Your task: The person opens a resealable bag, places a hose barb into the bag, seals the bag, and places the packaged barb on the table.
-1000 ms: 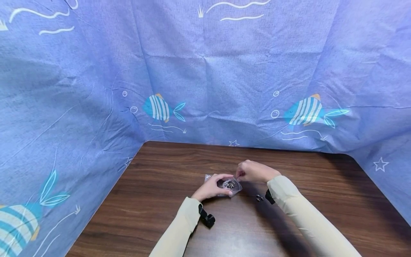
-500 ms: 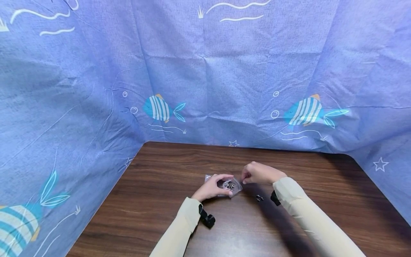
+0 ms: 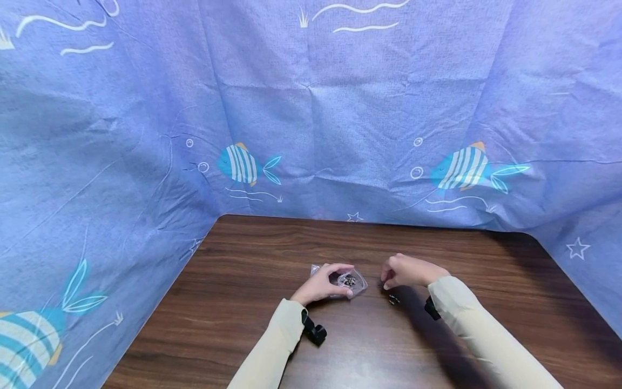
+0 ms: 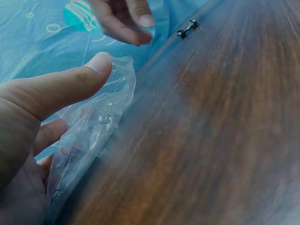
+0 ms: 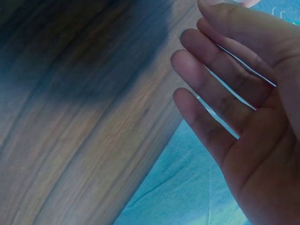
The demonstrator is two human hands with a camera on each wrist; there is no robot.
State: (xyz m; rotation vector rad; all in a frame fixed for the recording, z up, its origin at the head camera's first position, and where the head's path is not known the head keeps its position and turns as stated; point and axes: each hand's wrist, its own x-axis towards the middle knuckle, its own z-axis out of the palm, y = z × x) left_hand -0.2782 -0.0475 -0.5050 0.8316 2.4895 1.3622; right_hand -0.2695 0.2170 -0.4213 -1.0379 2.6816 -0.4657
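Note:
My left hand (image 3: 320,283) curls thumb and fingers around the mouth of a clear plastic zip bag (image 4: 93,126), keeping it spread. Inside the bag, small metal pieces that look like screws (image 3: 347,280) show in the head view. My right hand (image 3: 408,270) hovers to the right of the bag, above a few small dark metal screws (image 3: 394,299) on the table. In the right wrist view, the right hand's fingers (image 5: 192,70) are loosely bent and nothing is seen between them; the thumb's tip is partly cut off by the frame's top.
A dark wood-grain table (image 3: 272,237) lies beneath both hands. Blue cloth (image 3: 359,108) printed with fish hangs behind the table and along its sides. Each wrist carries a black strap camera, such as the left wrist camera (image 3: 317,334).
My right hand has moved away from the bag's mouth, to the right and nearer the loose screws. My left hand and the bag have stayed in place.

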